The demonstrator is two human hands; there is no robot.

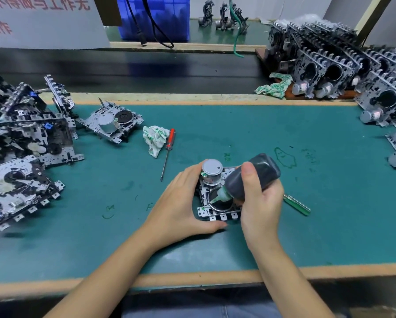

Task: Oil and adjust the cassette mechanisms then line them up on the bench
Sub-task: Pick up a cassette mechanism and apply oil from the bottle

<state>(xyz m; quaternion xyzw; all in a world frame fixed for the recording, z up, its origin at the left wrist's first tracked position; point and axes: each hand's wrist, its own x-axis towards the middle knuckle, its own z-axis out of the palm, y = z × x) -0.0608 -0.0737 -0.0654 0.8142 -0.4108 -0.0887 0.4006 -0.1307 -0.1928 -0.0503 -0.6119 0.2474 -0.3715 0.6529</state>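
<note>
Cassette mechanism [217, 203]: flat on green table [307, 138], near front edge, steadied by left hand [183, 203] curled around its side. Right hand [259, 198] grasps dark oil bottle [252, 177], nozzle tipped into the flywheel ring. Risk: hard squeeze likely floods the mechanism; a slipping left hand would smear oil across the table.

Green bench [284, 134] carries mechanisms [27, 143], rag [154, 138], red screwdriver [168, 150].
</note>
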